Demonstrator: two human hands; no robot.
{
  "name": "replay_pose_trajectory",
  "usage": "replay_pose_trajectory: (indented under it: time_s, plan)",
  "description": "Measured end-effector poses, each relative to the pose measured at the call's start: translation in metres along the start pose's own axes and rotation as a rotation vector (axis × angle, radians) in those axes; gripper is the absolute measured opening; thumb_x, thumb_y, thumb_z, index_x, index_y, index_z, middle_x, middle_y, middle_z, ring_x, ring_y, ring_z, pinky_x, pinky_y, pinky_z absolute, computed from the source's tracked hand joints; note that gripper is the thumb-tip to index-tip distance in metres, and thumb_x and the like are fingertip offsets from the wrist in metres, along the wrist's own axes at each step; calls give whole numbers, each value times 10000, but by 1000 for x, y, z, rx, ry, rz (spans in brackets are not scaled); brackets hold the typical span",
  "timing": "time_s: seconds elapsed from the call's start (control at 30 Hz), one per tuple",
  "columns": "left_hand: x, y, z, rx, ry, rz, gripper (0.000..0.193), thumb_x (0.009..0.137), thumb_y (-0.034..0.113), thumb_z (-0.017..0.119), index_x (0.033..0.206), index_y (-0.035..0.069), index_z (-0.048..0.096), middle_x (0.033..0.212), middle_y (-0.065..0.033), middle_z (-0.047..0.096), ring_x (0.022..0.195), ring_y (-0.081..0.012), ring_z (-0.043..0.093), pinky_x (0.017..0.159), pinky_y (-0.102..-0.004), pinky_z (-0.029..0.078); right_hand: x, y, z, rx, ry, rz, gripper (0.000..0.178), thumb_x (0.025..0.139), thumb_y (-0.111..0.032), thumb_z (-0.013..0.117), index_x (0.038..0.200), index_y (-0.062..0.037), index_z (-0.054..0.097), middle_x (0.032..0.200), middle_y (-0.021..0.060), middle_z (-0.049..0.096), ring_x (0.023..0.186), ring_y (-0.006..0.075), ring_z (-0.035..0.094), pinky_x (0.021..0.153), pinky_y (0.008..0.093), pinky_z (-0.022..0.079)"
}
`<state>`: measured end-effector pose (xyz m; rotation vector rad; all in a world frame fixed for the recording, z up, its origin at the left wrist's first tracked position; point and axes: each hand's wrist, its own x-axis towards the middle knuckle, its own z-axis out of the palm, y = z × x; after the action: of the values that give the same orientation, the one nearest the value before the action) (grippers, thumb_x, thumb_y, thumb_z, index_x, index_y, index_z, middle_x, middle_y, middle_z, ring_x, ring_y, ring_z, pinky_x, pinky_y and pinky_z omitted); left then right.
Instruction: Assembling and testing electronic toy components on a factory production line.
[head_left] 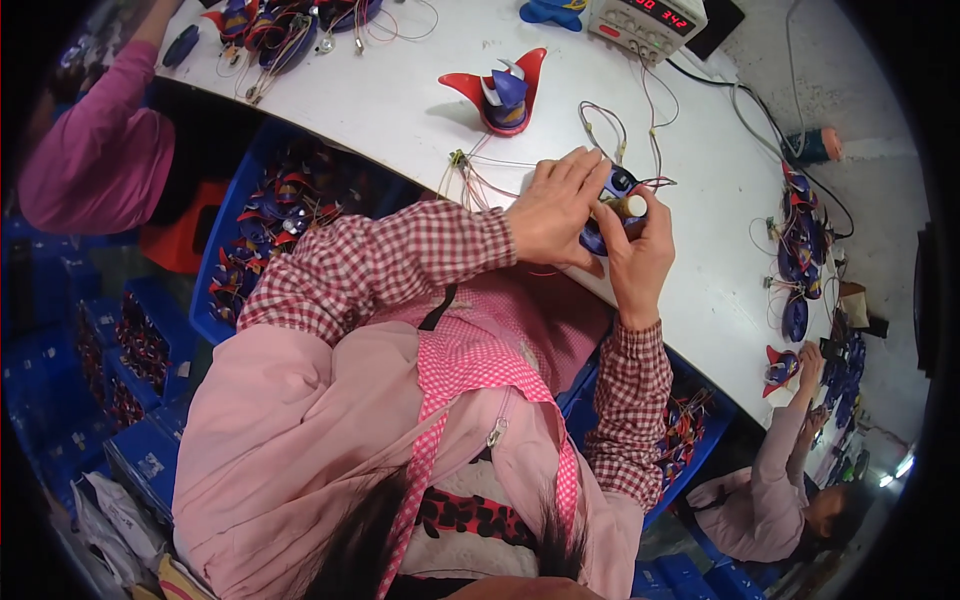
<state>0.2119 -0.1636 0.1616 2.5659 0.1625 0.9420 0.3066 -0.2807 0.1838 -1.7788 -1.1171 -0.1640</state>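
Observation:
Both hands meet over a dark blue plastic part [620, 181] near the table's front edge. My left hand [556, 208] lies over its left side, fingers together and pressed against it. With thumb and fingers, my right hand [643, 255] grips its right side, around a small tan cylinder with a pale round end [634, 206]. Much of the part is hidden under the fingers. Thin wires [610, 125] loop out behind it. Just left of my left hand, a small circuit board [459, 158] with wires lies on the table. A red, purple and white toy piece [505, 92] stands farther back.
A power supply [645, 22] with a red display stands at the back. Blue bins [222, 265] of similar pieces sit beside me. More pieces [800, 240] line the table's right side. One person's pink sleeve [95, 170] is at left; another person [765, 500] works at lower right.

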Motion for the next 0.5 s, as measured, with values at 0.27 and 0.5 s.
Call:
replay_pose_trajectory:
  time_s: [0.27,0.5]
  plan:
    - [13,-5,14,32,-55,-32,1047,520,457,796,1288,-68,316,1225,-220,415,1184,-369,382,970,-460,274,-10,11,2,-125,50,-309,187,794,-93,687,911,8,580,814,99,571,703,205,579,589,309,469]
    - [5,-4,3,137,26,15,950,574,536,766,1220,-42,379,1157,-187,450,1125,-352,410,975,-509,276,12,55,-68,48,239,4,159,877,-122,622,927,27,600,774,51,626,648,87,555,588,216,457]
